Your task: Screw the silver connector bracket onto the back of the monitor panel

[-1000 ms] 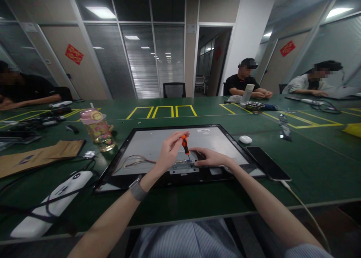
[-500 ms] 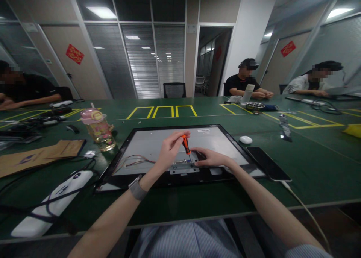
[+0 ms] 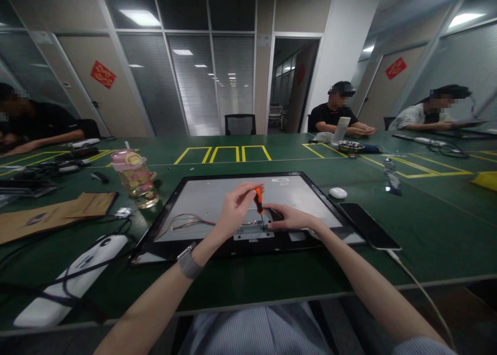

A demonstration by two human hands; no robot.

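In the head view, my left hand (image 3: 237,206) grips the top of a screwdriver (image 3: 259,200) with an orange and black handle. The screwdriver stands nearly upright, slightly tilted, its shaft reaching down to a metal bracket (image 3: 253,235) with connector ports. My right hand (image 3: 291,217) rests beside the shaft at the bracket's right end, thumb and fingers apart around a dark area. Under both hands lies a flat display panel (image 3: 198,193), grey metal with a black frame. Thin wires (image 3: 186,218) run over its left side. The screwdriver's exact tip contact is too small to see.
Left of the panel stand a drink bottle (image 3: 135,181), a brown paper bag (image 3: 58,216) and a white power strip (image 3: 73,280) with cables. On the right lie a white earbud case (image 3: 337,193) and a phone (image 3: 368,225) on a cable. Several people sit across the table.
My left hand and the screwdriver handle have shifted slightly to the right, and the screwdriver stands more upright. My right hand has hardly moved.
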